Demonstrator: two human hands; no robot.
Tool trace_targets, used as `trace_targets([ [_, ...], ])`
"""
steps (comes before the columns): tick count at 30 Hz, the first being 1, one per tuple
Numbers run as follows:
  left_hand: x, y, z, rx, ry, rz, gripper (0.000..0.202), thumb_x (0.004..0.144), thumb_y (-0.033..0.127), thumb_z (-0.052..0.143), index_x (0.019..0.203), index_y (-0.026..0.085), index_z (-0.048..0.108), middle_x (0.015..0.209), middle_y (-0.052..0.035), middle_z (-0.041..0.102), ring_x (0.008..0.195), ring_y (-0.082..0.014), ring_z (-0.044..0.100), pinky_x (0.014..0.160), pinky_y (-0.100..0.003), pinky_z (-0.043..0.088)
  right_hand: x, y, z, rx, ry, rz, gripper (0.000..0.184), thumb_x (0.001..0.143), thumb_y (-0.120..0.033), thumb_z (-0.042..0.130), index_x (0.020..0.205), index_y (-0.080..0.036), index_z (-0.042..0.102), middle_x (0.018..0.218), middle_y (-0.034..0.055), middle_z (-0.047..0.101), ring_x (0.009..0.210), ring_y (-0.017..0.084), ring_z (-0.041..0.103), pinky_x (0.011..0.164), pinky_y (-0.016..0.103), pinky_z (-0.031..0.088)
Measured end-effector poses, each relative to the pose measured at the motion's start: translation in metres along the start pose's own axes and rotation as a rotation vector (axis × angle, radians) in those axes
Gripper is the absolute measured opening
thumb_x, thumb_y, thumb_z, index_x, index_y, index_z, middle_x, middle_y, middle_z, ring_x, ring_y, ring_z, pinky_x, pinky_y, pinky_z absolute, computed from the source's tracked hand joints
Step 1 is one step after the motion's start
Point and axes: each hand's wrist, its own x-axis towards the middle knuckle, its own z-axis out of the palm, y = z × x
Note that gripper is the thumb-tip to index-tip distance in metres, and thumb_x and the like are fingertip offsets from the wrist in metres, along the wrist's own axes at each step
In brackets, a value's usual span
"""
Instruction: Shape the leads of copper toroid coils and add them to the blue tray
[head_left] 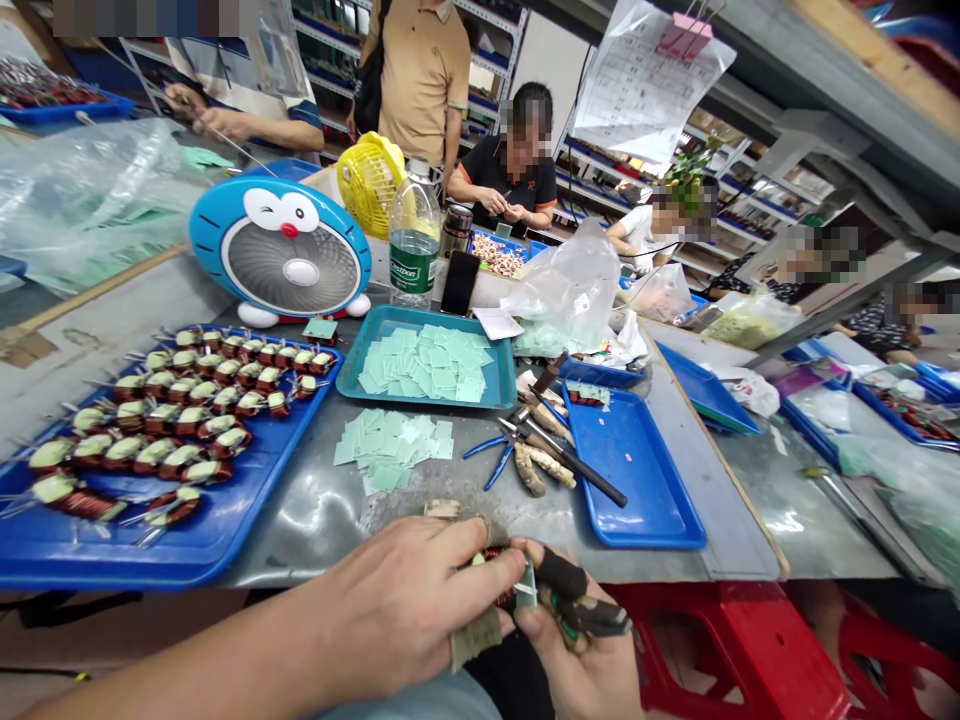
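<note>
Near the table's front edge my left hand is closed around a copper-wound coil, mostly hidden by the fingers. My right hand meets it from the right, thumb and fingertips at a small pale green sheet against the coil. Lying across that same hand is a pair of pliers, its dark jaws pointing right and a bit of green handle showing. Tape wraps some fingers of both hands. Beyond them lie a loose pile of green sheets and a teal tray holding more.
At left, a blue tray bears rows of wound coils. Blue-handled pliers and a hammer lie beside another blue tray. A cartoon fan and a water bottle stand behind. Several people sit or stand beyond.
</note>
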Motion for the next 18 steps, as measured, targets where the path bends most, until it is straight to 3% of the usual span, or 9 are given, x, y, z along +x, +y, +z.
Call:
trace_targets([
  [7, 0.006, 0.001, -0.012, -0.01, 0.017, 0.029, 0.029, 0.108, 0.036, 0.042, 0.114, 0.017, 0.062, 0.083, -0.0052, 0.061, 0.063, -0.0187, 0.056, 0.053, -0.03, 0.041, -0.001, -0.003, 0.006, 0.123, 0.025, 0.012, 0.048, 0.092, -0.021, 0.069, 0.139, -0.025, 0.063, 0.14, 0.0091, 0.058, 0.125, 0.019, 0.065, 0.108, 0.024, 0.057],
  [10, 0.005, 0.001, -0.011, -0.021, 0.022, 0.035, 0.027, 0.108, 0.036, 0.043, 0.114, 0.018, 0.061, 0.083, -0.0048, 0.061, 0.065, -0.0189, 0.057, 0.055, -0.029, 0.042, -0.002, -0.002, 0.008, 0.123, 0.008, -0.044, 0.052, 0.094, -0.016, 0.066, 0.143, -0.03, 0.059, 0.141, 0.0064, 0.057, 0.125, 0.016, 0.065, 0.108, 0.02, 0.057],
  [14, 0.0, 0.0, -0.005, -0.116, 0.103, -0.015, 0.023, 0.106, 0.036, 0.048, 0.118, 0.019, 0.058, 0.087, -0.0043, 0.063, 0.069, -0.0186, 0.061, 0.061, -0.028, 0.046, 0.002, -0.004, 0.002, -0.049, -0.015, -0.168, 0.064, 0.095, -0.011, 0.062, 0.15, -0.039, 0.048, 0.143, 0.0022, 0.056, 0.127, 0.014, 0.064, 0.109, 0.02, 0.056],
  [18, -0.005, 0.0, 0.0, -0.251, 0.093, -0.059, 0.024, 0.105, 0.036, 0.052, 0.123, 0.021, 0.056, 0.087, -0.0028, 0.064, 0.072, -0.0169, 0.063, 0.064, -0.026, 0.048, 0.01, -0.015, -0.007, -0.263, -0.089, -0.233, 0.062, 0.093, -0.012, 0.066, 0.147, -0.037, 0.05, 0.137, 0.0012, 0.06, 0.125, 0.012, 0.064, 0.109, 0.018, 0.055],
])
